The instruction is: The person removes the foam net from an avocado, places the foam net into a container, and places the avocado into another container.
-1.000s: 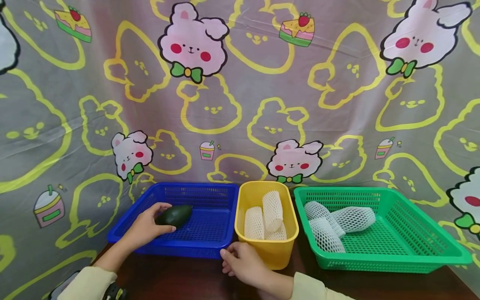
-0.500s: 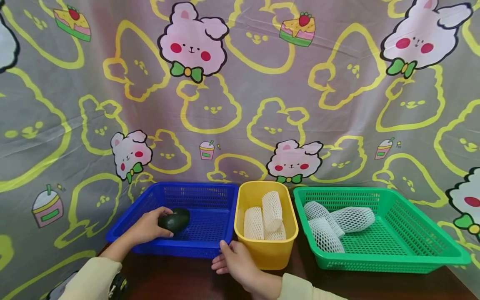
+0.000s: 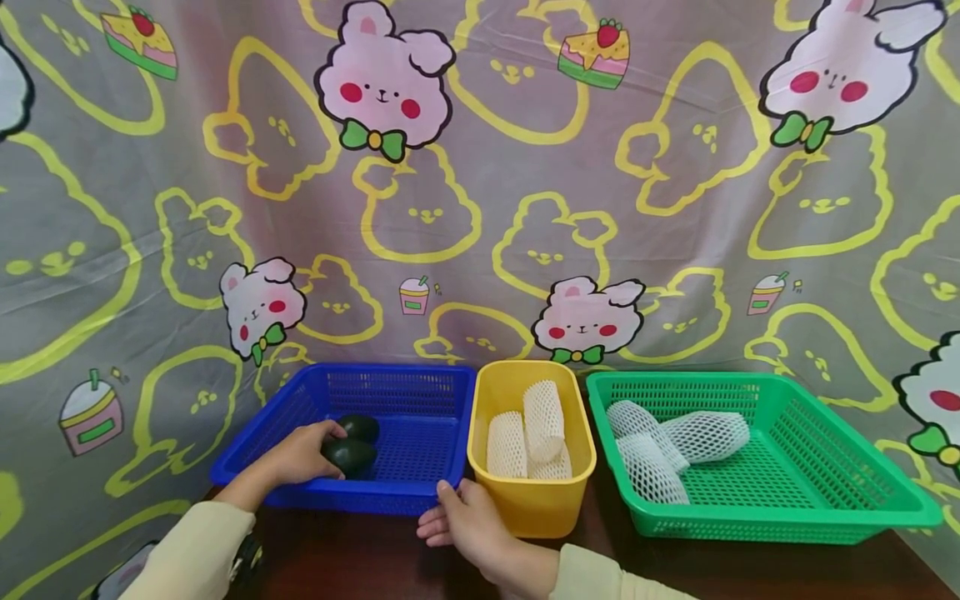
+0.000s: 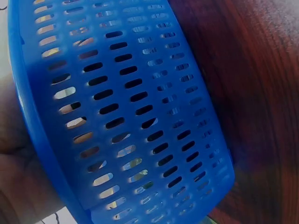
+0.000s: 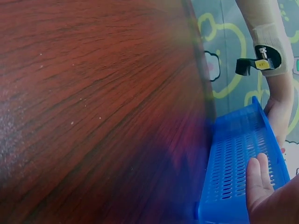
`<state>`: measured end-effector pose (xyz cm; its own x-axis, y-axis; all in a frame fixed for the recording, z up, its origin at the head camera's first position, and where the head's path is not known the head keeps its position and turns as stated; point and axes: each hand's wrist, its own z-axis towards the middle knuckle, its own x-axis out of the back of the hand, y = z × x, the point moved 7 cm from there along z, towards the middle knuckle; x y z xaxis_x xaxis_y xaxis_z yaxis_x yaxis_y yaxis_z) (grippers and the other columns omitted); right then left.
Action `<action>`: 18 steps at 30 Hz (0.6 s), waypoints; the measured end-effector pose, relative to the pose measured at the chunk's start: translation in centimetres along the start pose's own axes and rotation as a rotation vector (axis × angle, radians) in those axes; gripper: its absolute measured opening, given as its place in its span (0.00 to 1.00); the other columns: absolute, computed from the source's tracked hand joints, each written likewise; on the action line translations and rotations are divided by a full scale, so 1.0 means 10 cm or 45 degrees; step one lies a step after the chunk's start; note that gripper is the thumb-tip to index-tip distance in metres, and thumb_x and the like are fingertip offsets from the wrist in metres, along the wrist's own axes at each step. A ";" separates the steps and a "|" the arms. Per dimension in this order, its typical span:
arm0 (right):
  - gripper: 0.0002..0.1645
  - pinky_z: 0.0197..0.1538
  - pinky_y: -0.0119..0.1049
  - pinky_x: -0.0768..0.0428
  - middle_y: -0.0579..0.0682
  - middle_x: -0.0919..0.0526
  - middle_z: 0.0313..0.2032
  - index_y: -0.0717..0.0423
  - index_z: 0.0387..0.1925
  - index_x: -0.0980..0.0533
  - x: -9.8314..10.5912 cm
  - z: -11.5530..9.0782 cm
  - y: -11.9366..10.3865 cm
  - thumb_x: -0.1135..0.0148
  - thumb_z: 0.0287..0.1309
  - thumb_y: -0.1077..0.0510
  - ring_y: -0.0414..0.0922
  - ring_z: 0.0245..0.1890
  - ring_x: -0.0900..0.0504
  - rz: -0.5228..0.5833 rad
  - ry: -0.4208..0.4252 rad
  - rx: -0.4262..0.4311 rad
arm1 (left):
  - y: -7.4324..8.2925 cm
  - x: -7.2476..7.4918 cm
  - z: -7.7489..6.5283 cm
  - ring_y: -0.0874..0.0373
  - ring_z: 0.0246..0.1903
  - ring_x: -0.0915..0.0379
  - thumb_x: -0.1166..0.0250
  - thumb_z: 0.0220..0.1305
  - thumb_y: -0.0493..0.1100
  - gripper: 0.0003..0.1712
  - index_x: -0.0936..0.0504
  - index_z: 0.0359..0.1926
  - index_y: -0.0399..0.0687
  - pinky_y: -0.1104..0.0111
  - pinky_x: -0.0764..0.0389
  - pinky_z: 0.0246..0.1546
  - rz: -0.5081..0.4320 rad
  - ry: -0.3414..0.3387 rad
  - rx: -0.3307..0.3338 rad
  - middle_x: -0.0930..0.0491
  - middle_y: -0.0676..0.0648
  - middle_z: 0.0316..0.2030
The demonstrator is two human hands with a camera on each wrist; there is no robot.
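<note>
Two smooth, dark green oval fruits lie side by side at the left inside the blue basket. My left hand reaches over the basket's front left and grips the left end of the nearer fruit, fingers on its far side and thumb on its near side. The farther fruit sits just beyond my fingertips. At the basket's front right corner, my right hand has its thumb against the rim, its other fingers straight. The right wrist view shows those fingers alongside the basket wall. The left wrist view shows mostly perforated basket wall.
Touching distance right of the blue basket stands a yellow bin with several cream foam net sleeves. Farther right, a green basket holds three white net-wrapped items. All stand on a dark wooden table before a patterned curtain.
My left hand has shifted slightly right and nearer, and a second fruit now shows beside the first. My right hand has moved a little left, its fingers straightening from a curl.
</note>
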<state>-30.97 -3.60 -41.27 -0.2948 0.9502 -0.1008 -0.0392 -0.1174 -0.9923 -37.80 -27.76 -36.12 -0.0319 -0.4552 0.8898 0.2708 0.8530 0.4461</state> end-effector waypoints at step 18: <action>0.12 0.29 0.43 0.16 0.61 0.18 0.25 0.68 0.38 0.34 0.01 -0.01 0.00 0.57 0.74 0.61 0.54 0.25 0.15 -0.028 0.002 -0.012 | -0.06 -0.07 0.08 0.39 0.44 0.24 0.20 0.39 0.37 0.27 0.20 0.43 0.35 0.49 0.24 0.45 0.101 -0.090 0.033 0.19 0.39 0.41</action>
<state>-30.94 -3.53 -41.33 -0.2926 0.9530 -0.0789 -0.0370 -0.0938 -0.9949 -38.70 -27.81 -36.92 -0.0798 -0.3676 0.9266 0.2500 0.8924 0.3756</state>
